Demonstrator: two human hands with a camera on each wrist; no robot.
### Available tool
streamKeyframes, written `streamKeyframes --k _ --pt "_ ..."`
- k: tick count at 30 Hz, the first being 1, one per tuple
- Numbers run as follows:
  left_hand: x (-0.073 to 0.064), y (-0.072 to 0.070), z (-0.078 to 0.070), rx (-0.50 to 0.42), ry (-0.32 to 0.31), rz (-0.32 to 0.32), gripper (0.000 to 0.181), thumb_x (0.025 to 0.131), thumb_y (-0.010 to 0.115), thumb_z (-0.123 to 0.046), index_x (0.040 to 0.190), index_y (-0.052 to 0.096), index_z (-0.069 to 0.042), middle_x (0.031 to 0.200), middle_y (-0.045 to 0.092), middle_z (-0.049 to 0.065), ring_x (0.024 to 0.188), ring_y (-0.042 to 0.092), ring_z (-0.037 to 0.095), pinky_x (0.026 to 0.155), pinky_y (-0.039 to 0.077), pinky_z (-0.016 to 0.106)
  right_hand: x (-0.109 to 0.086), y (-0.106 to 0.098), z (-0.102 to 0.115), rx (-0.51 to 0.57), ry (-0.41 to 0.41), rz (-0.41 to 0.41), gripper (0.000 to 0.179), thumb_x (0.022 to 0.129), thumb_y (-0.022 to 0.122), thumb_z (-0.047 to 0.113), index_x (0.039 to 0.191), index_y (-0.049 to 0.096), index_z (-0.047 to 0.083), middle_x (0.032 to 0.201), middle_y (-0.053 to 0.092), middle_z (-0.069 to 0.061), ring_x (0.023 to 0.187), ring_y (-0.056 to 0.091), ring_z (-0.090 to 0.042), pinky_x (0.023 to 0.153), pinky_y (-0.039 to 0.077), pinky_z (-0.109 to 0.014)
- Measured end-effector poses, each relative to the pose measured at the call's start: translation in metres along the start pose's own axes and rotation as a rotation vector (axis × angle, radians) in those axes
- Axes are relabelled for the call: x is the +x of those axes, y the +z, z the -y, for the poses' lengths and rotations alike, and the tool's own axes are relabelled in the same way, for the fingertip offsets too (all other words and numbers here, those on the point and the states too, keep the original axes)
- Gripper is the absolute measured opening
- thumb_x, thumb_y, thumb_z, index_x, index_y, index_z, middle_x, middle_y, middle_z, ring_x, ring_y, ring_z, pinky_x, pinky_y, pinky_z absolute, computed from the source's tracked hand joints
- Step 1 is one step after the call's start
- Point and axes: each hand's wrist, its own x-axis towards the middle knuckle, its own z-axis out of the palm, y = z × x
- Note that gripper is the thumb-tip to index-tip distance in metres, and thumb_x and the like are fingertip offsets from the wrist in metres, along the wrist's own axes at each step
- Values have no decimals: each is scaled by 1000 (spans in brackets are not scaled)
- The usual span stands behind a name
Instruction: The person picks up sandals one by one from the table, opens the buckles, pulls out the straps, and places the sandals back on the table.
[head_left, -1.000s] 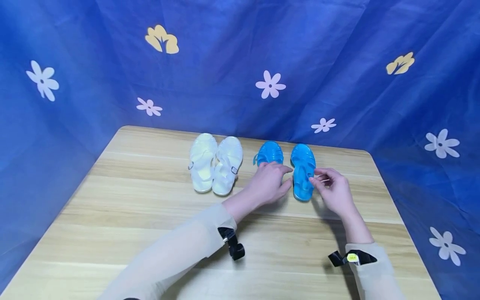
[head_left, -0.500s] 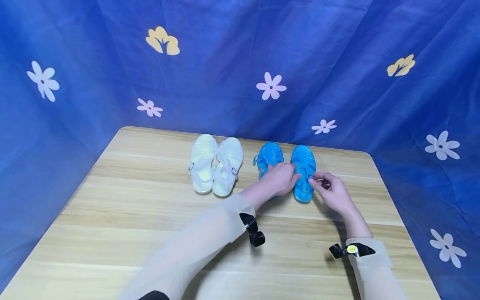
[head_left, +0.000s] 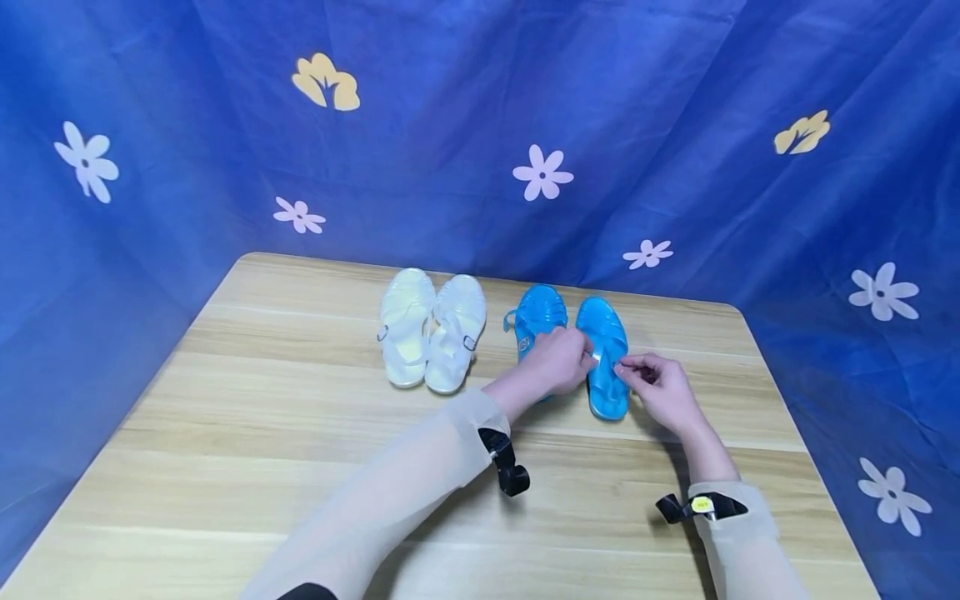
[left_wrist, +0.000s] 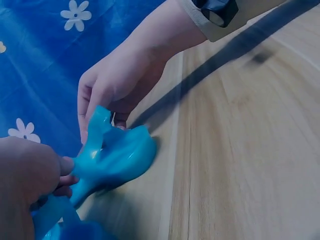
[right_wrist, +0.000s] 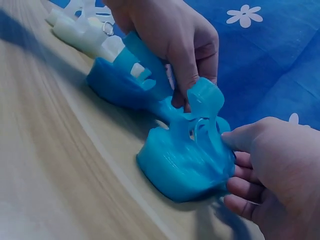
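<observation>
The blue sandal point(head_left: 609, 400) between the person's hands is pointing its toe toward the flowered blue curtain point(head_left: 450, 125), near the wooden table's point(head_left: 300, 417) far edge. The right hand point(head_left: 666, 392) is pinching its outer side, thumb pressing the strap, fingers curling in. The left hand point(head_left: 558, 358) is gripping its inner side, fingers bent and nearly closed. A second blue sandal point(head_left: 542, 307) is lying just beside it, partly hidden by the left hand, and white sandals point(head_left: 405, 358) are standing farther left. On the right sleeve's black band point(head_left: 730, 505), a yellow label point(head_left: 702, 504) is carrying marks too small to read.
</observation>
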Motion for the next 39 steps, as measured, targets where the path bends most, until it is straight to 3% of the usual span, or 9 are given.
streamKeyframes --k 4,7,13,20,26,34,39 --pt "-2 2 -1 32 44 -13 18 104 70 -35 98 80 -22 90 74 -10 92 66 13 98 47 41 -8 0 0 11 -18 -5 28 102 75 26 116 77 1 104 73 -11 87 64 -24 71 53 -24" --pt "-4 2 -2 55 60 -18 19 104 71 -35 90 78 -24 81 70 -13 86 63 12 95 46 40 -13 1 -1 21 -36 -8 27 102 75 26 115 78 2 105 72 -11 87 63 -25 70 53 -24" --pt "-11 0 -5 120 97 -32 13 102 72 -32 96 81 -24 89 73 -15 96 67 13 100 46 45 -26 2 0 17 -76 -26 24 103 74 21 118 78 3 108 73 -11 87 62 -23 70 51 -24" --pt "-22 2 -5 141 160 -53 14 100 74 -27 87 79 -25 82 70 -16 90 67 12 95 49 43 -42 4 0 19 -73 -46 24 104 72 21 119 78 3 110 74 -10 94 64 -20 76 52 -22" --pt "-33 1 -2 120 144 -65 15 100 74 -26 85 78 -25 78 66 -16 85 64 10 93 49 40 -49 6 0 37 -76 -51 24 105 70 22 111 79 1 106 74 -10 93 66 -18 77 53 -20" --pt "-54 2 -7 206 212 -87 16 102 73 -29 87 74 -21 73 62 -13 80 62 11 86 44 38 -64 9 3 73 -106 -48 16 105 68 12 107 77 -2 107 74 -14 91 65 -13 75 52 -18" --pt "-66 7 -6 205 255 -111 15 103 72 -28 90 75 -20 72 62 -13 78 63 10 87 41 38 -73 12 7 91 -118 -58 12 104 67 4 106 76 -5 107 73 -15 91 64 -11 75 52 -16"
